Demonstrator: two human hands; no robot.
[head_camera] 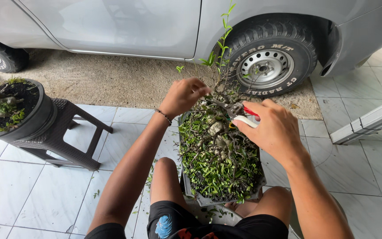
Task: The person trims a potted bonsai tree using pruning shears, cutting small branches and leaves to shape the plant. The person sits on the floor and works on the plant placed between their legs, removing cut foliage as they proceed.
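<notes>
**Pruning shears at a potted shrub beside a parked vehicle**

A grey vehicle (124,24) fills the twelve o'clock band, its rear wheel (268,66) at one o'clock. At nine o'clock a dark woven stool (67,137) carries a round black pot (27,119). On the pale tiled floor (36,190), dead centre between the person's knees, stands the leafy shrub (217,163) in its dark rectangular pot (191,192). The right hand (273,128), at two o'clock of the shrub, is curled shut around red-and-white pruning shears (239,113). The left hand (183,95), at eleven o'clock, pinches a thin twig (219,53) with fingers closed.
</notes>
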